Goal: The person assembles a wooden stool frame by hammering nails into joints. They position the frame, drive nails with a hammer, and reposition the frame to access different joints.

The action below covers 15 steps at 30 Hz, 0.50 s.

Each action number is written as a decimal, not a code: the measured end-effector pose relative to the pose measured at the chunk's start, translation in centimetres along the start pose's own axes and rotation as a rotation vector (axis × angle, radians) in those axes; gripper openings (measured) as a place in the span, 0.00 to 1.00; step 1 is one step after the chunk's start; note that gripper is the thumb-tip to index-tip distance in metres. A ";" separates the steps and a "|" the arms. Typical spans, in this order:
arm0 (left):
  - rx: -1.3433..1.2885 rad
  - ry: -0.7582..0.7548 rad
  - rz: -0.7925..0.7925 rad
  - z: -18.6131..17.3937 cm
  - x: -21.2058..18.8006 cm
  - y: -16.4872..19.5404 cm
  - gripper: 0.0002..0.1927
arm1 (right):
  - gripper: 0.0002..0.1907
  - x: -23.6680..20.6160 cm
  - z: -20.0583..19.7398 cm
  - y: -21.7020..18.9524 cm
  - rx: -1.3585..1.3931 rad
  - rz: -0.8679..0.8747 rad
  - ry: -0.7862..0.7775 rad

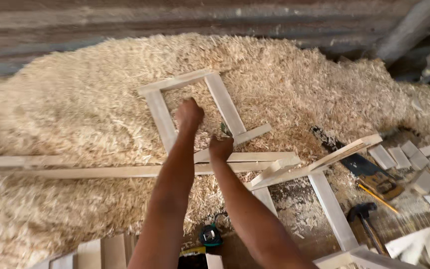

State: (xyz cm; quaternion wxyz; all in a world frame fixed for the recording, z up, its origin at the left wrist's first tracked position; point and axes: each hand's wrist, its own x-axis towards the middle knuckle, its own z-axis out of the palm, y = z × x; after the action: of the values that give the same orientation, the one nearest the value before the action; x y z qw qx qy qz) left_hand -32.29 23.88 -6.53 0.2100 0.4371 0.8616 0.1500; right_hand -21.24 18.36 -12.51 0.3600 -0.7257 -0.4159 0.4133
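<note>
Reaching out over a heap of wood shavings, both hands are seen from behind, knuckles up. Left hand (189, 114) is curled into a loose fist inside the opening of a pale wooden frame (225, 103); fingers are folded under, so cannot tell whether they grip anything. Right hand (221, 148) is also closed, sitting at the frame's 5 o'clock corner, at or on the short cross slat (253, 133); a small dark-green bit shows just above the knuckles, too small to identify, and the grip itself is hidden.

The frame lies tilted on the shavings pile (75, 109), its closed end toward 12 o'clock, its side rails running down toward 6 o'clock under the forearms. Just below the right hand, long wooden slats (100, 172) run from 9 o'clock to centre, touching the frame's lower end. At 3 o'clock from the hands, a second slat assembly (324, 162) rests partly on the shavings, one leg pointing to 5 o'clock.

Further out at 3–4 o'clock: a handsaw (362, 164), a yellow pencil (378, 198), a hammer (364, 214), and a row of small cut wood blocks (414, 159). At 6 o'clock, between the forearms, a teal tape measure (210, 235) lies on the counter (299, 214). Corrugated metal wall (125, 25) at 12 o'clock.
</note>
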 end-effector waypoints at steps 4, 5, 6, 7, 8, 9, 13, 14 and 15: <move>0.114 0.098 0.039 1.2 4.2 0.4 0.23 | 0.30 0.9 1.5 2.0 0.161 0.073 0.093; 0.124 0.142 0.047 1.5 5.0 0.6 0.24 | 0.31 1.2 1.6 2.2 0.188 0.086 0.088; 0.131 0.192 0.060 1.7 5.6 0.7 0.26 | 0.30 1.6 1.6 2.4 0.154 0.079 0.090; 0.154 0.190 0.078 1.9 6.2 0.8 0.26 | 0.29 1.9 1.5 2.6 0.119 0.072 0.093; 0.175 0.184 0.094 2.1 6.6 0.9 0.27 | 0.28 2.1 1.3 2.8 0.081 0.066 0.096; 0.197 0.180 0.109 2.2 7.0 0.9 0.28 | 0.28 2.2 1.0 3.0 0.077 0.089 0.107; 0.250 0.159 0.167 2.3 8.0 1.0 0.25 | 0.25 1.8 0.2 4.1 0.100 0.097 0.149; 0.267 0.190 0.186 2.4 7.9 1.0 0.25 | 0.24 1.7 0.1 4.3 0.116 0.078 0.163; 0.284 0.223 0.206 2.5 7.7 1.0 0.25 | 0.23 1.7 0.1 4.5 0.031 -0.006 0.164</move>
State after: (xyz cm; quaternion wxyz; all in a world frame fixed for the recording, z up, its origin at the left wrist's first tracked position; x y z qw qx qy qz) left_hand -34.49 30.92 -10.03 0.0331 0.5289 0.8427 0.0950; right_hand -19.38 18.14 -16.97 0.4054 -0.7500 -0.3808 0.3579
